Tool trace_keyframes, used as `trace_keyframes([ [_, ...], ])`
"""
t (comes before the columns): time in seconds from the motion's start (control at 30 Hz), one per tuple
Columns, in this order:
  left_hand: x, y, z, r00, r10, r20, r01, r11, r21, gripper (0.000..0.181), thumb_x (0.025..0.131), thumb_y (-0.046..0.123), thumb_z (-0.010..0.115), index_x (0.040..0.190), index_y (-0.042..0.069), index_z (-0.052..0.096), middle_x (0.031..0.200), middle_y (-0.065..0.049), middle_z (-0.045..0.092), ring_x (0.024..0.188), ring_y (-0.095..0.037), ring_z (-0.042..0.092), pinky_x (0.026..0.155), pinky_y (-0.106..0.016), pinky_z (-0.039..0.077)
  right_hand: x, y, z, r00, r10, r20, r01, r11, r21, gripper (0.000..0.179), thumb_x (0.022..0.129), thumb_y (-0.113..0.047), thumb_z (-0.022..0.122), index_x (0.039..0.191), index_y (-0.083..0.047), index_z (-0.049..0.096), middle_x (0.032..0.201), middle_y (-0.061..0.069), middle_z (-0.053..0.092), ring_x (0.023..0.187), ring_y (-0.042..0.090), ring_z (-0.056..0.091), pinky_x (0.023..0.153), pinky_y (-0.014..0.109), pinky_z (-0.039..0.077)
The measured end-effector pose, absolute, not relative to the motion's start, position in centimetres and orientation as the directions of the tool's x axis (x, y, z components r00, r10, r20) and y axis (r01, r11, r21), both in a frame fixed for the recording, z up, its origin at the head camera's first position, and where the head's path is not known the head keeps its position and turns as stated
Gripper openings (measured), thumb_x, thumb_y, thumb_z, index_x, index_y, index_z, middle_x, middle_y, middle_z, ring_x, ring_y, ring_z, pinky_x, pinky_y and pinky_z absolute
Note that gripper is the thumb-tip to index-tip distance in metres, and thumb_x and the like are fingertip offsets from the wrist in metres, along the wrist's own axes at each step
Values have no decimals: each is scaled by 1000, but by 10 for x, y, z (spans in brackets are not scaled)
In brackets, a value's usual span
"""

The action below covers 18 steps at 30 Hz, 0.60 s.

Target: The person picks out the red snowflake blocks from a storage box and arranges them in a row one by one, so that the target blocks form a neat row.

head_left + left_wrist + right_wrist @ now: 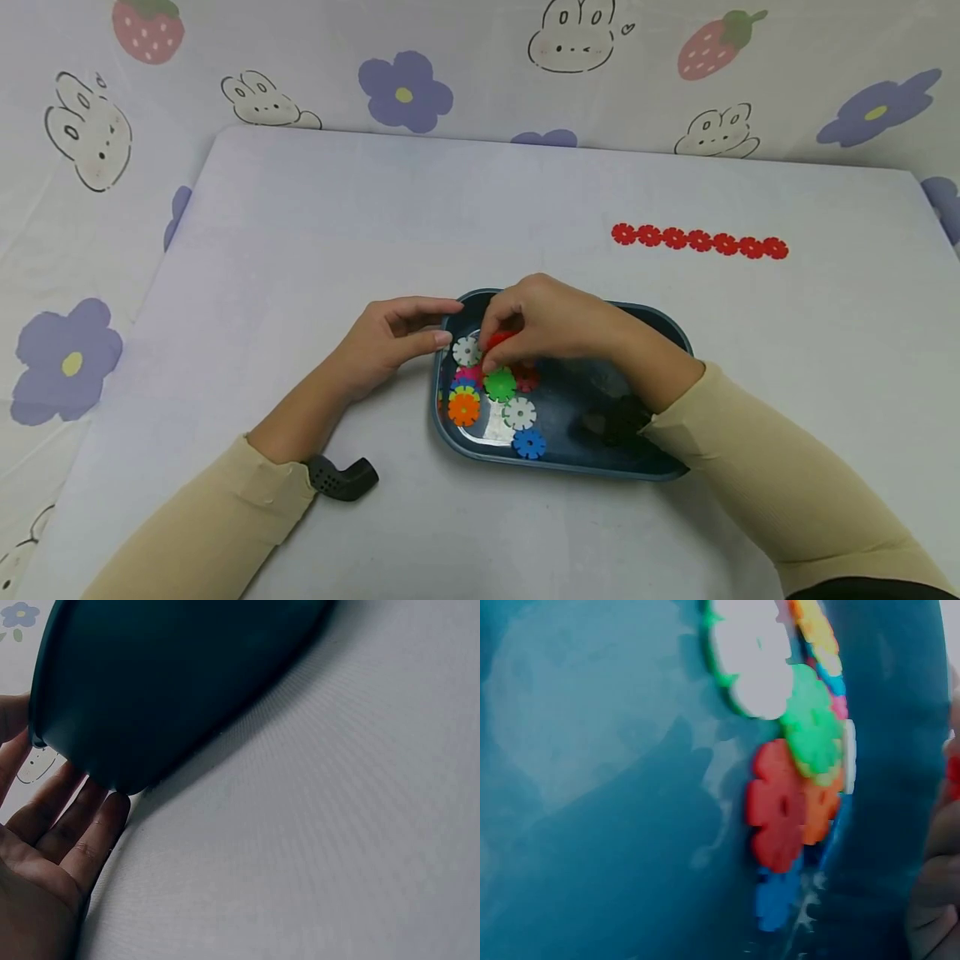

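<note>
My right hand (555, 321) reaches over the dark teal tray (570, 473) and pinches a red flower-shaped disc (498, 339) between thumb and fingers. At the right edge of the right wrist view, the same red disc (953, 778) shows at the fingertips. My left hand (382, 337) rests at the tray's left end, its thumb and index finger extended to the rim. In the left wrist view its other fingers (94, 840) touch the outer wall. Below the right hand lie a green disc (500, 384), an orange disc (464, 409), white discs (519, 413) and a blue disc (529, 444).
A row of several joined red discs (700, 241) lies on the white table (337, 217), beyond the tray to the right. A short black device (343, 479) sits by the left cuff. Dark shapes show in the tray under the right forearm. Patterned cloth (480, 50) borders the table.
</note>
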<state>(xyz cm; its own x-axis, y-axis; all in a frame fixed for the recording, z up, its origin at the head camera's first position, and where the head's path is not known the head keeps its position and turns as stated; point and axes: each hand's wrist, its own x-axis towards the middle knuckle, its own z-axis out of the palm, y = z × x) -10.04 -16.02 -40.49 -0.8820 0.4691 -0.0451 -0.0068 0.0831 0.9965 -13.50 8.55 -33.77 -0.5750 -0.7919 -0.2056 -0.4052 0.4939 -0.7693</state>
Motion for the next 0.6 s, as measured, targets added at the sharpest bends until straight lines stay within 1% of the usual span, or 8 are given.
trace_keyframes([
  [0.1, -101, -160, -405, -881, 472, -42, -4, 82, 997, 36, 92, 14, 68, 127, 7, 65, 132, -5, 63, 116, -21, 60, 97, -28, 51, -134, 89, -333, -600, -773, -206, -409, 517, -752, 21, 84, -20, 79, 104, -15, 76, 96, -3, 73, 82, 13, 64, 75, 26, 57],
  [0.2, -102, -159, -405, -879, 475, -42, -6, 78, 997, 36, 92, 14, 68, 127, 7, 65, 132, -6, 63, 115, -22, 60, 96, -28, 51, -133, 93, -325, -639, -741, -208, -395, 547, -738, 26, 86, -18, 76, 112, -14, 75, 101, 0, 74, 78, 12, 66, 74, 26, 58],
  [0.27, -102, -159, -405, -878, 476, -46, -12, 73, 997, 36, 92, 14, 68, 127, 7, 65, 131, -6, 63, 114, -23, 61, 96, -28, 52, -132, 97, -319, -676, -713, -187, -387, 559, -733, 28, 87, -19, 76, 114, -15, 74, 102, 1, 74, 75, 13, 68, 73, 27, 58],
  [0.33, -102, -159, -406, -878, 477, -47, -15, 72, 997, 36, 92, 15, 69, 127, 7, 65, 131, -6, 63, 113, -24, 61, 95, -29, 52, -130, 101, -313, -714, -683, -152, -384, 563, -732, 28, 87, -19, 76, 114, -14, 74, 104, 3, 75, 77, 14, 70, 74, 29, 59],
  [0.43, -101, -159, -406, -879, 475, -51, -16, 77, 997, 36, 92, 15, 69, 127, 8, 65, 131, -6, 63, 113, -24, 61, 95, -28, 52, -127, 109, -304, -769, -635, -73, -398, 565, -723, 28, 87, -19, 76, 114, -14, 75, 102, 1, 75, 79, 12, 69, 74, 28, 58],
  [0.5, -100, -159, -406, -879, 474, -47, -10, 81, 997, 36, 92, 16, 69, 127, 8, 65, 132, -6, 63, 113, -24, 61, 95, -28, 52, -124, 114, -298, -791, -611, -19, -415, 559, -718, 28, 87, -16, 76, 115, -14, 74, 103, 1, 75, 82, 12, 69, 77, 31, 59],
  [0.53, -100, -160, -406, -880, 473, -44, -6, 82, 997, 36, 92, 16, 69, 127, 7, 65, 132, -6, 63, 114, -24, 61, 95, -28, 52, -123, 116, -295, -798, -603, 6, -424, 554, -716, 29, 87, -15, 75, 116, -14, 74, 104, 2, 75, 81, 12, 70, 78, 32, 59],
  [0.6, -100, -161, -407, -881, 472, -36, 4, 83, 997, 36, 92, 16, 69, 127, 7, 65, 132, -6, 63, 114, -23, 61, 96, -28, 52, -122, 119, -290, -803, -594, 45, -443, 545, -712, 31, 87, -13, 75, 118, -14, 73, 106, 3, 74, 82, 13, 71, 81, 35, 59],
])
